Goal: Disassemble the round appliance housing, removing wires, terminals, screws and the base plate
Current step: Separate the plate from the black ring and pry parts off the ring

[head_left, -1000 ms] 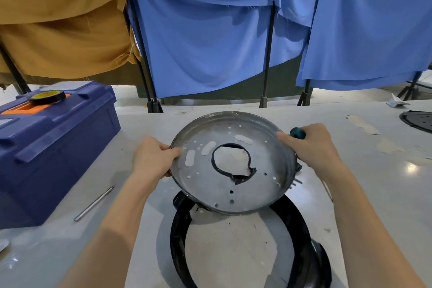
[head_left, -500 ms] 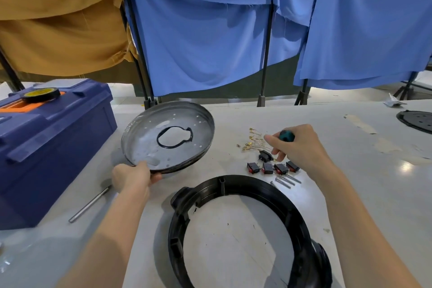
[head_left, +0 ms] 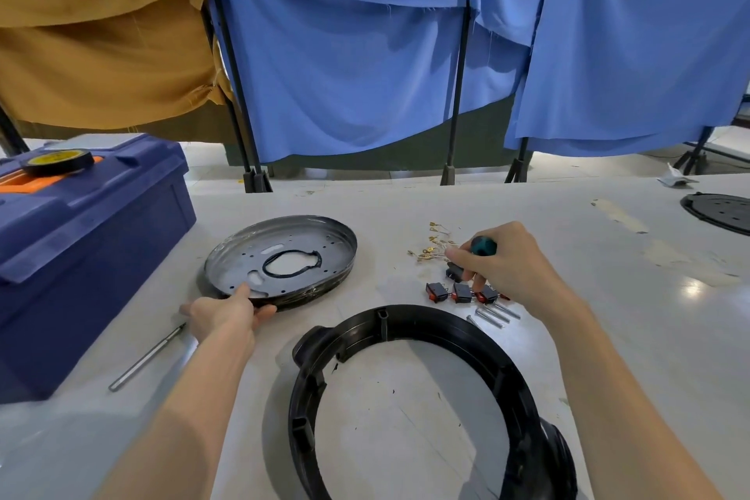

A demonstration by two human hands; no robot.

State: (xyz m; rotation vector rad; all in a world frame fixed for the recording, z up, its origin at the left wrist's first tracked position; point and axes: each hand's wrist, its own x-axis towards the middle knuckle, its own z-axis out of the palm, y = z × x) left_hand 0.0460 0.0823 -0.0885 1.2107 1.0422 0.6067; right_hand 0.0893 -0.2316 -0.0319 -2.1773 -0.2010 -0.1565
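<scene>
**Metal plate down on the table, both hands busy**

A big white table (head_left: 527, 211) holds everything. A blue toolbox (head_left: 81, 256) sits at the left. Close to the person lies the black ring housing (head_left: 406, 321), flat and open in the middle. The round metal base plate (head_left: 324, 252) is on the table between the toolbox and the ring. The left hand (head_left: 223, 313) pinches its near rim, thumb on top. The right hand (head_left: 507, 268) is curled round a green-handled screwdriver (head_left: 483, 246), just above the small red and black switches (head_left: 460, 291). Silver screws (head_left: 493, 315) lie beside them. Tiny gold terminals (head_left: 432, 244) lie a bit farther back.
</scene>
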